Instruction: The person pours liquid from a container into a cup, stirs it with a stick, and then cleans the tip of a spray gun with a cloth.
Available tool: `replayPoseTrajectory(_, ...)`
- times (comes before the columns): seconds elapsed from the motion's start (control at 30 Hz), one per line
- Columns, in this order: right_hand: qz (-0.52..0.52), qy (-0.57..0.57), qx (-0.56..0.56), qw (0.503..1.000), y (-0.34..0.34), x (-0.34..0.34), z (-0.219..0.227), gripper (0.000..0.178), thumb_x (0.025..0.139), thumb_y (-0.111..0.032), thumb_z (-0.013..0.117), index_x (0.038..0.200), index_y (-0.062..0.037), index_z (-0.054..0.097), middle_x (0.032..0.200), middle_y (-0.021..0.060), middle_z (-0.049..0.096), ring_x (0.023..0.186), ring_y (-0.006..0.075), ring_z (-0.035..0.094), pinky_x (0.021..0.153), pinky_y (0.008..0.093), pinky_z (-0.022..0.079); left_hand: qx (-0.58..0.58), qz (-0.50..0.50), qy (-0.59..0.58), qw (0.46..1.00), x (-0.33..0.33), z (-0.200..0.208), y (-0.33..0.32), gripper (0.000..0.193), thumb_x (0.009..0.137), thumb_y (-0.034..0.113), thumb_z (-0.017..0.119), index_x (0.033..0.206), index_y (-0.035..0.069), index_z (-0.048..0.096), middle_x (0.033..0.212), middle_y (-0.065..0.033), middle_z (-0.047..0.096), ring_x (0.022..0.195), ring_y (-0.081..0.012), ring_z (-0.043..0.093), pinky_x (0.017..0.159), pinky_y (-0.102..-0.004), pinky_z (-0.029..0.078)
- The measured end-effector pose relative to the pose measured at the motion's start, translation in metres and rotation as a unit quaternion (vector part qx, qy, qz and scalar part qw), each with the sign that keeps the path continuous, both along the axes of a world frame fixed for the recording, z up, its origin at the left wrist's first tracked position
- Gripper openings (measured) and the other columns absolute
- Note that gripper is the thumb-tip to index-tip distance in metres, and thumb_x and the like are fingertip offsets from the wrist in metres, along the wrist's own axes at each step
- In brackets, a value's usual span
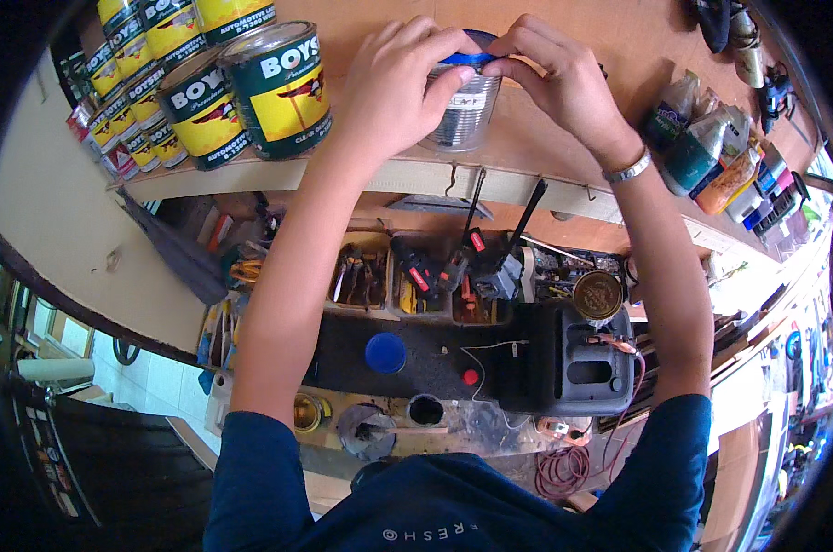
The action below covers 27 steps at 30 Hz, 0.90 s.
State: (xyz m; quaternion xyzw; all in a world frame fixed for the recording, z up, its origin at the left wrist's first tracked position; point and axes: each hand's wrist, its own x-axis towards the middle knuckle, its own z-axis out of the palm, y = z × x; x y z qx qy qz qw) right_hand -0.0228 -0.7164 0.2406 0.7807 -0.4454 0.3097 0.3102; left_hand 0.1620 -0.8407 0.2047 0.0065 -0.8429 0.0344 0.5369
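Observation:
A ribbed silver can (462,115) with a light label stands upright on the raised shelf in front of me. A blue plastic lid or rim piece (469,59) shows along its top edge. My left hand (402,87) is closed at the can's left side, thumb at the side and fingers at the blue edge. From the right, my right hand (559,83) pinches the same blue edge with thumb and fingers. My fingers partly hide the top of the can. Left of it stands a large green and yellow paint can (278,92).
More paint cans (200,110) are stacked at the shelf's left. Bottles (697,152) cluster at its right. Below are tool bins (361,267), a black case (563,368) topped by a gold-lidded jar (598,296), a blue cup (386,352), open cans (366,431) and a coiled red hose (562,472).

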Motion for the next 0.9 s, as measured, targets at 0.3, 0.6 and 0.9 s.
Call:
replayPoseTrajectory(0.3, 0.013, 0.099, 0.067, 0.993, 0.008, -0.006, 0.03, 0.016, 0.089, -0.01, 0.065, 0.103, -0.0032, 0.063, 0.097, 0.0135, 0.068, 0.089, 0.0367, 0.067, 0.077, 0.0425, 0.054, 0.076, -0.083, -0.006, 0.994, -0.006, 0.001, -0.009, 0.038, 0.084, 0.029, 0.078, 0.114, 0.01, 0.065, 0.111, -0.0136, 0.064, 0.112, -0.0319, 0.06, 0.1, -0.0404, 0.046)
replayPoseTrajectory(0.6, -0.007, 0.129, 0.093, 0.987, 0.006, -0.003, 0.035, 0.014, 0.09, -0.009, 0.061, 0.102, -0.0017, 0.058, 0.094, 0.0162, 0.063, 0.088, 0.0393, 0.063, 0.077, 0.0456, 0.051, 0.249, -0.047, 0.079, 0.964, -0.031, -0.017, -0.004, 0.088, 0.062, 0.042, 0.094, 0.128, 0.0, 0.053, 0.123, -0.0195, 0.063, 0.113, -0.0293, 0.063, 0.097, -0.0412, 0.051)
replayPoseTrajectory(0.9, 0.032, 0.113, 0.11, 0.987, 0.003, -0.001, 0.035, 0.013, 0.087, -0.005, 0.063, 0.096, 0.001, 0.056, 0.093, 0.0182, 0.059, 0.091, 0.0395, 0.059, 0.081, 0.0456, 0.048, 0.324, -0.173, -0.007, 0.93, -0.029, -0.015, -0.009, 0.064, 0.069, 0.031, 0.092, 0.117, 0.001, 0.063, 0.109, -0.0118, 0.07, 0.099, -0.0192, 0.068, 0.089, -0.0332, 0.054)
